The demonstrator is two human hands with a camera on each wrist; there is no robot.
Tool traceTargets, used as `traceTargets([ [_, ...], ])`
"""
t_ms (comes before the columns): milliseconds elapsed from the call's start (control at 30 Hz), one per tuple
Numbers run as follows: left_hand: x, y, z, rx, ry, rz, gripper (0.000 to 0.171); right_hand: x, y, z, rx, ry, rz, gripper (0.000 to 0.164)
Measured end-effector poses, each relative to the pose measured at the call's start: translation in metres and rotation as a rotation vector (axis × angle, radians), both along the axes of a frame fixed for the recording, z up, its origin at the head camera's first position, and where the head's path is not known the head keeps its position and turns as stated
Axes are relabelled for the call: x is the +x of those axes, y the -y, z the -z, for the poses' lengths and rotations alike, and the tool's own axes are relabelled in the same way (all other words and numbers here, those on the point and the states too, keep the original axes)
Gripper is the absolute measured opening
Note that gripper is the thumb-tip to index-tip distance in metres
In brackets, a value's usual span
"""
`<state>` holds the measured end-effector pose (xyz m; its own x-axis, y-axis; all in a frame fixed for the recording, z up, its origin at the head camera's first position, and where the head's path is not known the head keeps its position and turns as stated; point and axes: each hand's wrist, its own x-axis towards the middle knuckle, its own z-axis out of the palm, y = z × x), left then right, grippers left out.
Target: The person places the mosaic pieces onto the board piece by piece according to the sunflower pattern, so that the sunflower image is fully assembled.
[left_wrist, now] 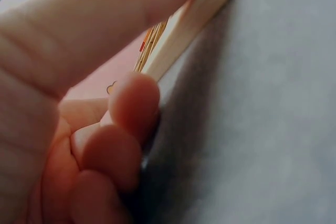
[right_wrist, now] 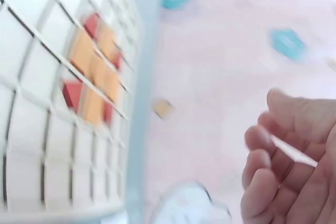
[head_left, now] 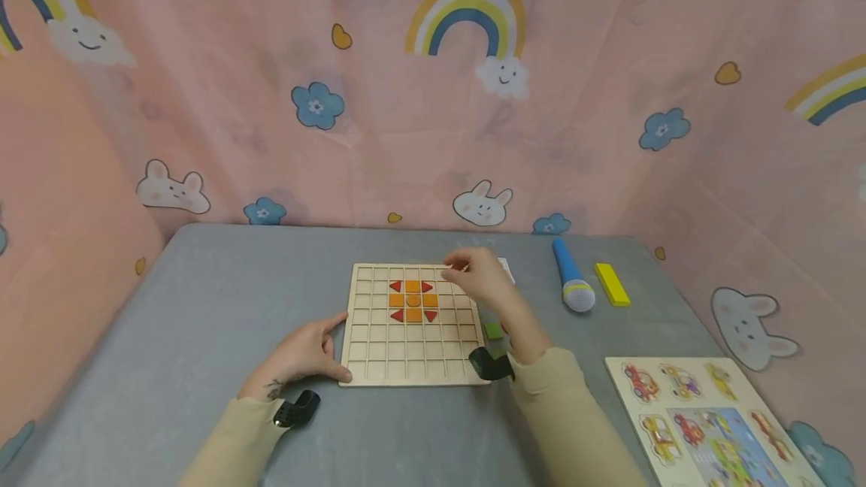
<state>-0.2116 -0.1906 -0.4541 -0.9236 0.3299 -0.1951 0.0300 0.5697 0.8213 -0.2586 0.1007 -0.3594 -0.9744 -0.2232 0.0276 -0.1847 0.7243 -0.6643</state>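
A square wooden grid board (head_left: 379, 355) lies on the grey table. Near its middle, several orange tiles (head_left: 413, 315) form a cross, with red triangles (head_left: 397, 316) at the cross's corners. My left hand (head_left: 301, 355) rests at the board's left edge, thumb by the near corner and index finger farther up; in the left wrist view the thumb lies along the wooden rim. My right hand (head_left: 482, 276) is raised over the board's far right part. Its fingers (right_wrist: 260, 177) are loosely bent, apart from the thumb, and nothing shows between them.
Green pieces (head_left: 493, 331) lie right of the board, partly hidden by my right wrist. A white card (head_left: 506, 269) shows behind that hand. Farther right are a blue toy microphone (head_left: 573, 280), a yellow block (head_left: 612, 284) and a vehicle puzzle board (head_left: 649, 404).
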Motion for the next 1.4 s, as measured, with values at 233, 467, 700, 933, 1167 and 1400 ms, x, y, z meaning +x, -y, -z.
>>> traceTargets([
  [233,0.001,0.001,-0.005,0.002,0.006,0.016,0.109,0.037,-0.064,0.007,-0.038,0.048,0.286,0.034],
  [467,0.001,-0.001,-0.003,-0.026,0.008,0.011,0.109,0.064,-0.081,0.044,0.100,0.225,0.302,0.034],
  [700,0.000,0.000,-0.002,-0.016,0.004,0.014,0.111,0.068,-0.066,0.062,0.282,0.260,0.176,0.035],
  [933,0.000,0.000,-0.002,-0.013,0.001,0.021,0.111,0.070,-0.065,0.064,0.337,0.241,0.192,0.020],
  [1167,0.001,0.000,-0.003,-0.026,0.004,0.008,0.110,0.067,-0.052,0.050,0.140,0.216,0.199,0.010],
  [1400,0.000,-0.001,-0.002,-0.018,0.012,-0.004,0.110,0.053,-0.009,0.045,-0.256,0.286,0.228,0.020],
])
